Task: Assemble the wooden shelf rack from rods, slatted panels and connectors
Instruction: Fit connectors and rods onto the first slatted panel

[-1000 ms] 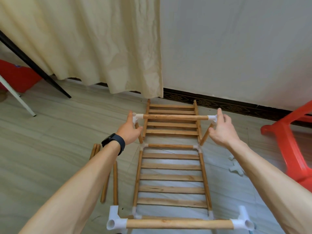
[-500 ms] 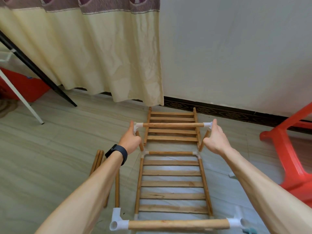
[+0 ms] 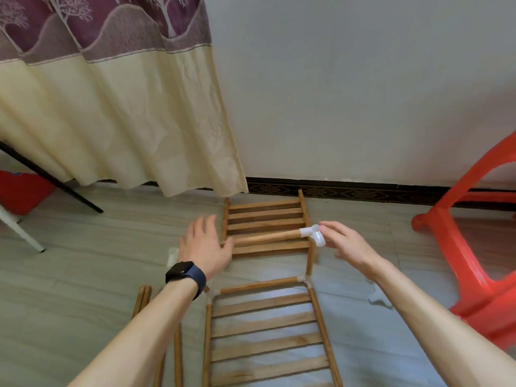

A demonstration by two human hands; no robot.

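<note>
The cross rod (image 3: 268, 238) sits raised above the far slatted panel (image 3: 265, 216), carried at its right end by a white connector (image 3: 312, 235) on an upright rod (image 3: 310, 259). The right hand (image 3: 349, 245) pinches this connector with its fingertips. The left hand (image 3: 205, 247) is wide open, fingers spread, thumb at the rod's bare left end. The near slatted panel (image 3: 265, 333) lies flat on the floor (image 3: 83, 261). Loose rods (image 3: 142, 300) lie to its left. A red plastic chair (image 3: 472, 247) stands to the right, and a curtain (image 3: 111, 121) hangs behind.
</note>
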